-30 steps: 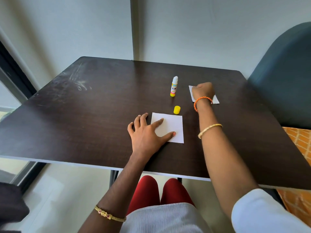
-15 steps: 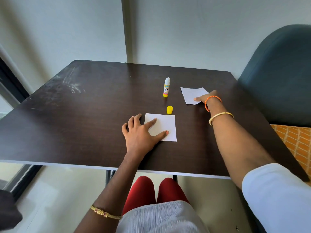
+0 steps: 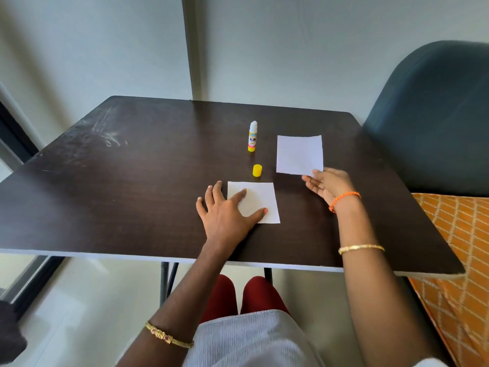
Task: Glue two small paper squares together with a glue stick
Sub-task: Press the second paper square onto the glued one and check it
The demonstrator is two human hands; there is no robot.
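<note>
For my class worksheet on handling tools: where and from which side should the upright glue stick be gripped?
Grip the glue stick around its labelled barrel, coming from the right side with the right hand. It stands upright and uncapped, white glue tip on top, so avoid the top; the yellow cap sits apart nearer the person.

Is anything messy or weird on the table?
Mostly tidy. The yellow-and-white glue stick stands uncapped, its small yellow cap sitting apart nearer the person. The dark brown table has pale scuff marks near its far left corner. Nothing is spilled or torn.
</note>
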